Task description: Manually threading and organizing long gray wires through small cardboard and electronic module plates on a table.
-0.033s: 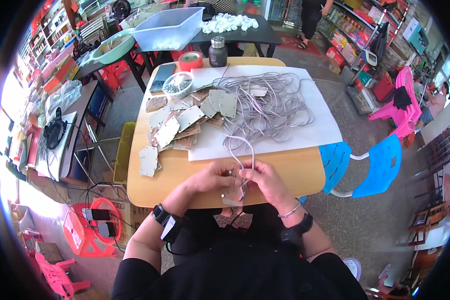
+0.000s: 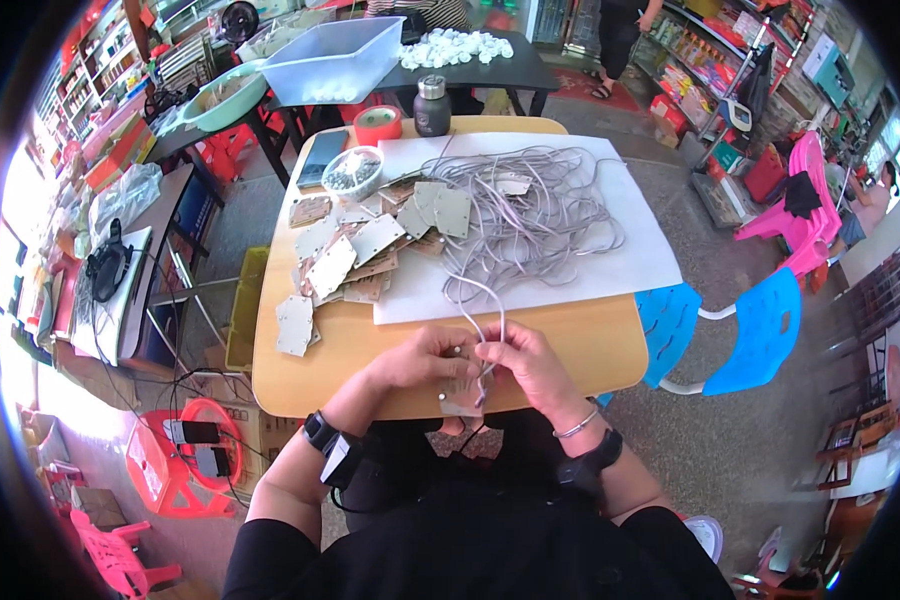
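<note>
My left hand [image 2: 425,358] is closed on a small flat plate [image 2: 460,401] with pale round studs, held at the table's front edge. Close beside it, my right hand [image 2: 532,366] pinches a grey-lilac cord [image 2: 499,305] between thumb and fingers. The cord loops up from the plate onto the white sheet [image 2: 425,306]. Its end near the plate is partly covered by my fingers. Beyond my hands lies a tangled heap of similar cords [image 2: 540,215]. To its left, many beige plates with small holes [image 2: 332,266] lie in a loose pile.
On the wooden table [image 2: 360,390] stand a tub of small grey parts [image 2: 352,174], red tape [image 2: 377,124] and a dark bottle [image 2: 432,107]. A blue chair [image 2: 755,335] is at the right. Behind, a black table holds a clear bin [image 2: 335,60] and white pieces [image 2: 457,48].
</note>
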Demonstrator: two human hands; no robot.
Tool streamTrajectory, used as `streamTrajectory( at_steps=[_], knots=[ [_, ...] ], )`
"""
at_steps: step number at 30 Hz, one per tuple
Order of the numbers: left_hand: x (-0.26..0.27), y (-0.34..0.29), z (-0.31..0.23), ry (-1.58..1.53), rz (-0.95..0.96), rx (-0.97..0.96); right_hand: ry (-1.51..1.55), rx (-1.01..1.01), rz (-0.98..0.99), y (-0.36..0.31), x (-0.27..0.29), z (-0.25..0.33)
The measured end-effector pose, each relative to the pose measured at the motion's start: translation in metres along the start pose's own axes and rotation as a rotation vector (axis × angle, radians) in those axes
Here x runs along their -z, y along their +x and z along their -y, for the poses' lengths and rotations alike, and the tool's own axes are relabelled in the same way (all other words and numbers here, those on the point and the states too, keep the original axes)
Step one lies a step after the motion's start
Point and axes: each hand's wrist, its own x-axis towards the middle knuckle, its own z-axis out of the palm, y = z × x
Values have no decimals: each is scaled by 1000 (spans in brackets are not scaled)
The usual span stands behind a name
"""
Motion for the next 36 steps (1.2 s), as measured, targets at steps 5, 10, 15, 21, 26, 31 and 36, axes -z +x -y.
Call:
streamTrajectory(
  at_steps=[5, 10, 15, 21, 26, 31, 36],
  knots=[
    [5, -4, 7, 17, 89, 74, 235, -25, 7, -1, 10, -4],
    [4, -3, 6, -18, 79, 93, 270, 19, -77, -5, 15, 3],
    [4, -3, 1, -16, 71, 107, 162, 53, -146, -4, 20, -3],
    [7, -4, 3, -45, 88, 153, 108, 67, -268, 2, 19, -15],
    [10, -8, 6, -108, 3, 27, 167, 37, -244, 12, 21, -15],
    [4, 4, 10, -252, -292, -76, 338, 167, -141, 5, 31, -7],
    [5, 9, 17, -408, -470, -96, 285, 306, 27, 0, 27, -3]
  ],
)
